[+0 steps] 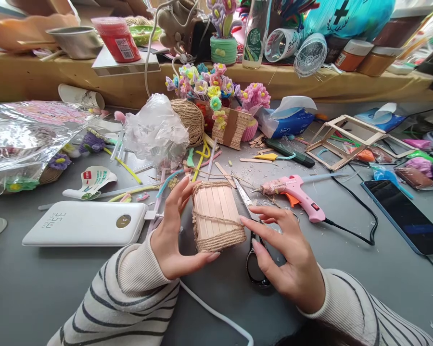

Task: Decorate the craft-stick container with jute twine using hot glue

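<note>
A small holder made of ice-lolly sticks [216, 215], bound with brown twine at top and bottom, stands on the grey table. My left hand [175, 230] cups its left side, with the fingers curled round the top and the thumb under the base. My right hand [285, 254] is beside its right edge, fingers spread, one fingertip touching the sticks. Black-handled scissors [252, 250] lie under my right hand. Both sleeves are white with dark stripes.
A pink glue gun [296, 190] with a black cable lies right of the holder. A white power bank [84, 223] sits at left, a phone [406, 214] at right. Behind are a twine ball [191, 120], pipe-cleaner flowers [216, 89], a wooden stick frame [342, 139] and a cluttered shelf.
</note>
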A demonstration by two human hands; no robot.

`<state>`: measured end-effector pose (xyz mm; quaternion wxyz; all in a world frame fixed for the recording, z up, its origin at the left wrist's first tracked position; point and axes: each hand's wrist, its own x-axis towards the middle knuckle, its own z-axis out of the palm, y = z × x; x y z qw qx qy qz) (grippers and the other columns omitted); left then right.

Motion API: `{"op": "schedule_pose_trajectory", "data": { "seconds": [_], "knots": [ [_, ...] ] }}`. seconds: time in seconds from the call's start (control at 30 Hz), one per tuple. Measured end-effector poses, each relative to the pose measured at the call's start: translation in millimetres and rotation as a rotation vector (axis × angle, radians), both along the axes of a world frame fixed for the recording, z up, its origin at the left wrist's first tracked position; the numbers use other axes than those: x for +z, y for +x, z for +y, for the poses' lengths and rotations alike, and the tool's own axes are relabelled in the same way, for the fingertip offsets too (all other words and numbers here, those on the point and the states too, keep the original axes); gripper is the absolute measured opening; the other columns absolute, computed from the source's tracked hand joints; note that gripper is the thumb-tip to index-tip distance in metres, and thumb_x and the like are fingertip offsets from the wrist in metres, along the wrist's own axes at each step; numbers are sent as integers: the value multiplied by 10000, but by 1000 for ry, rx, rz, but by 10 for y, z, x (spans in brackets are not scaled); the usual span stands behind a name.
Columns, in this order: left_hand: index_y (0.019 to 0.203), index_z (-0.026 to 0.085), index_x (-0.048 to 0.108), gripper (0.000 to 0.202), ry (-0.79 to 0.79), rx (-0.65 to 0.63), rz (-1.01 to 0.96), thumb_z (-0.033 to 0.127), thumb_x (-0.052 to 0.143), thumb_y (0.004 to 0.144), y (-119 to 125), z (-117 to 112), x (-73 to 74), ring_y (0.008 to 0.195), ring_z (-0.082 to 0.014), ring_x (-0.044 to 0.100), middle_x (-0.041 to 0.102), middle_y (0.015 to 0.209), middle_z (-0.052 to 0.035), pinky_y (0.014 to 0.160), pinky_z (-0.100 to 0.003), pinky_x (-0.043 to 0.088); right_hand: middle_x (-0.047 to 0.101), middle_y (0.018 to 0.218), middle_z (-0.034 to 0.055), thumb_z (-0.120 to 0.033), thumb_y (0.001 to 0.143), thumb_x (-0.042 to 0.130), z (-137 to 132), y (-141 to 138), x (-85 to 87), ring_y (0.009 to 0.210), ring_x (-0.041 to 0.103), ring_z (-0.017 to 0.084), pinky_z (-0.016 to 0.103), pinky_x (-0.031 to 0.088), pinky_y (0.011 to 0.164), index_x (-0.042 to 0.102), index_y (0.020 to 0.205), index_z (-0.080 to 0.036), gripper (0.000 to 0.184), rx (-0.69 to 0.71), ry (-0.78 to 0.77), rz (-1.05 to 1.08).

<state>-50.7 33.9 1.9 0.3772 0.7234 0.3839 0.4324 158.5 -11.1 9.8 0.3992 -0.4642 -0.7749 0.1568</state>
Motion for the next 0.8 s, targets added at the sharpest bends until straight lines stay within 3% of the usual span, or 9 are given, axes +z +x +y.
{"op": "schedule_pose_trajectory", "data": {
  "seconds": [0.33,0.5,0.7,0.8],
  "knots": [
    [1319,327,107,1040,-4,-13,5,204,697,471,-2,-3,10,1245,-319,239,303,1326,-57,1036,-556,144,433,1185,80,-40,685,469,23,1,-53,1035,414,224,428,394,843,539,1117,-200,466,19,73,-81],
    [1331,274,89,1055,25,-35,20,177,700,476,-17,6,-11,1243,-338,237,277,1339,-112,1013,-580,170,424,1193,78,-26,677,455,15,8,-52,1039,406,227,440,392,841,531,1126,-207,490,27,61,-69],
    [1319,258,93,1047,108,-39,31,161,706,476,-6,3,72,1234,-342,260,296,1316,-131,1014,-558,205,423,1202,52,-43,709,433,16,0,-63,1008,420,208,401,431,788,541,1113,-257,471,25,-29,0],
    [1288,308,112,1044,173,25,20,170,719,450,6,-45,58,1249,-341,228,266,1329,-79,1029,-545,194,401,1237,43,-52,722,425,21,-10,-80,1012,416,201,390,434,795,507,1151,-267,487,23,-69,-9]
  ]
}}
